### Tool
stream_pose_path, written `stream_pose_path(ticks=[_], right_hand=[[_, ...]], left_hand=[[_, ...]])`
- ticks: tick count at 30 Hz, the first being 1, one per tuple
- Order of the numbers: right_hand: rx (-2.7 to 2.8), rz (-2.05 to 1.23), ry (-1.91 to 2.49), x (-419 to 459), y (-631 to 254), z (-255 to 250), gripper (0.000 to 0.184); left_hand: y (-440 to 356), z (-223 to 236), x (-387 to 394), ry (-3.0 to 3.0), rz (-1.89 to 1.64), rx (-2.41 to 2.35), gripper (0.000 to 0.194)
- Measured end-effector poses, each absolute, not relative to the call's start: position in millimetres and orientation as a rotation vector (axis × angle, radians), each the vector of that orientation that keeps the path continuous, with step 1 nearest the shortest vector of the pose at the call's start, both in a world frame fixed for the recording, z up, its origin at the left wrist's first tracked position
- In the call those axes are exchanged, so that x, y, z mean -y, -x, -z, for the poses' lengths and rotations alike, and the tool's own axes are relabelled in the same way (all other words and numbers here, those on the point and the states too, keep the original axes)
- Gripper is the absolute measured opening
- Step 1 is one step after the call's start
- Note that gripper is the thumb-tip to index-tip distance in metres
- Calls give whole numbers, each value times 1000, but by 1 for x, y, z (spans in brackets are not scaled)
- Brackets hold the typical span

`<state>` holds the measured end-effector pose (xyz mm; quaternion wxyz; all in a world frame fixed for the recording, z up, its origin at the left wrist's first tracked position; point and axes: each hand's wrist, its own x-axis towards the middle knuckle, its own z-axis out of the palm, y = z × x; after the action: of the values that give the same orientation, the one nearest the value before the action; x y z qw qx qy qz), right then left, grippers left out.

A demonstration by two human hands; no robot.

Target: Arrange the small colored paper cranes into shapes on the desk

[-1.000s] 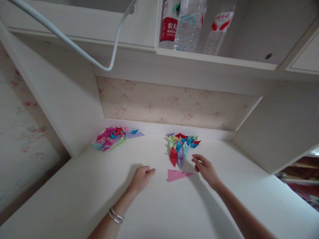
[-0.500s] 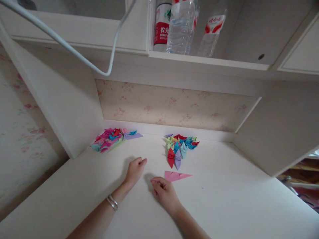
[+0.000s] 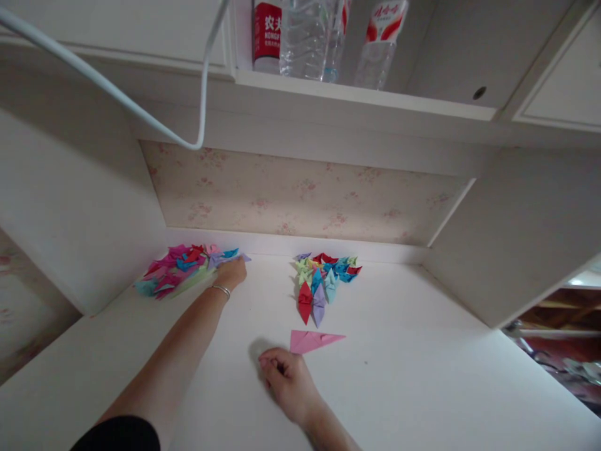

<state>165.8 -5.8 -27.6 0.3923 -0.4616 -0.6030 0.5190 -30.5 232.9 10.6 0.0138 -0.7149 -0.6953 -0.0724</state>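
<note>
White flat desk (image 3: 220, 382), beige floral-wallpaper strip (image 3: 263, 207) behind it, open white shelf (image 3: 357, 97) overhead.

Left to right. Far left: loose heap of small folded paper pieces (image 3: 176, 266), mostly magenta and pink with some red, blue and pale green, against the back corner. Left hand (image 3: 233, 271) is at the heap's right end, silver bracelet (image 3: 221, 290) on the wrist, black sleeve (image 3: 119, 435) up the arm. Pointed lilac paper flap (image 3: 246, 257) shows just past the knuckles. Fingertips hidden behind the hand (can't tell if they're apart or clamped on paper).

Right hand (image 3: 288, 379) is over the desk, mid-frame, fingers curled, thumb and index tips together, nothing visible in the pinch. Long pink folded-paper triangle (image 3: 310, 340) lies flat just beyond the knuckles, tip pointing right, outside the grip; can't tell if the hand touches its near edge.

Beyond the triangle: multicoloured cluster of folded paper shapes (image 3: 331, 283), with a red pointed one (image 3: 305, 304) and a lilac pointed one (image 3: 318, 305) side by side at its near end. Far right: white upright panel (image 3: 516, 232).
</note>
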Motion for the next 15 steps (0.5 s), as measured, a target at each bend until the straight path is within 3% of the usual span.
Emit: stream_pose_path(ticks=[8, 15], right_hand=[[1603, -1297, 1131, 6, -166, 30, 22], [1481, -1350, 1193, 2, -166, 30, 25]], left_hand=[[1, 1, -225, 2436, 166, 2010, 33], [8, -4, -236, 2417, 67, 2184, 39]])
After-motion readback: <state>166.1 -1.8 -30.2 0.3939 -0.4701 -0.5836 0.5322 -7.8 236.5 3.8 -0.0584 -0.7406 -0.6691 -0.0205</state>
